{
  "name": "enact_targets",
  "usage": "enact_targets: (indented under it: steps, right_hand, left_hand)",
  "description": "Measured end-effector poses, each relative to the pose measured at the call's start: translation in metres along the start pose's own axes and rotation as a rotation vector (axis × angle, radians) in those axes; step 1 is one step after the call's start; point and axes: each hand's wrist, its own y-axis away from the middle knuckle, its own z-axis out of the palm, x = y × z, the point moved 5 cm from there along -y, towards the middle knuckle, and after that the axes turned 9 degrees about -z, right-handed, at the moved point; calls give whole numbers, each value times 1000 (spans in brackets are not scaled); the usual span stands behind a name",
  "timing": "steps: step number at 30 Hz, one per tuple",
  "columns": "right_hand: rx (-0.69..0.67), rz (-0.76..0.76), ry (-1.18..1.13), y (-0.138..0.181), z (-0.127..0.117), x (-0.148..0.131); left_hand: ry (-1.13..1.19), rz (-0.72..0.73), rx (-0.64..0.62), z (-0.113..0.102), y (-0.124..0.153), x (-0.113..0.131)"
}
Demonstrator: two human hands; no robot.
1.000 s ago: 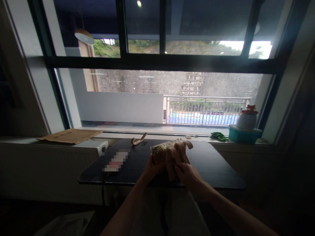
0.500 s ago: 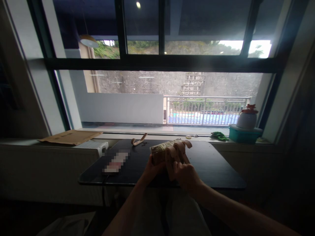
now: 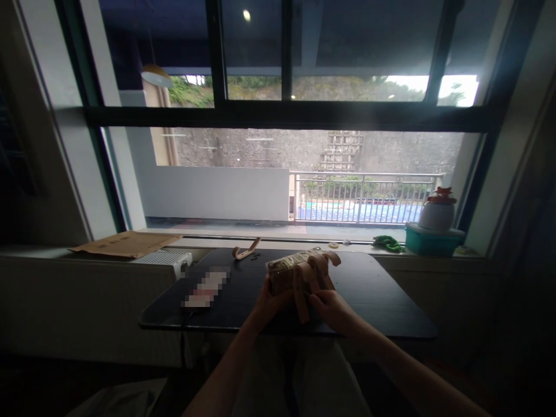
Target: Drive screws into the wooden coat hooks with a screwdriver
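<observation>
My left hand [image 3: 270, 301] is closed around the near left end of a brown block in clear plastic wrap [image 3: 282, 272], held tilted over the dark table. Several curved wooden hooks [image 3: 303, 271] lie across its right side; one long end hangs down toward me. My right hand [image 3: 332, 307] is at the lower part of these hooks, its fingers pinched together beside the hanging end. Whatever sits between those fingertips is too small and dark to make out. Another curved wooden hook [image 3: 247, 250] lies apart at the table's far edge, with small dark pieces [image 3: 255, 256] beside it.
The black table [image 3: 373, 295] stands against the window sill. A blurred-out phone-shaped item [image 3: 206, 289] with a cable lies on its left. A brown envelope [image 3: 125, 243] rests by a radiator [image 3: 163, 258]. On the sill are a green cloth [image 3: 388, 243] and a teal box [image 3: 434, 238] bearing a white jar [image 3: 437, 215].
My right hand has shifted slightly down and right, baring more of the hanging hook end. My left hand keeps its hold on the wrapped block. The view has tipped slightly.
</observation>
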Motion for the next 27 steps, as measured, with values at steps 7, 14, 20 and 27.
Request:
enact_targets:
  steps: [7,14,20,27]
  right_hand:
    - [63,-49,159,7,-14,-27]
    - [22,19,0,2,4,-5]
    - [-6,119,-310,-6,26,19]
    - [174,24,-390,-2,12,24]
  left_hand:
    - [-10,-5,-10,-1,-1,0]
    - [-13,-5,-44,-2,-6,-8]
    - [-13,13,-33,-1,-4,-4]
    - [-14,-9,-34,0,1,1]
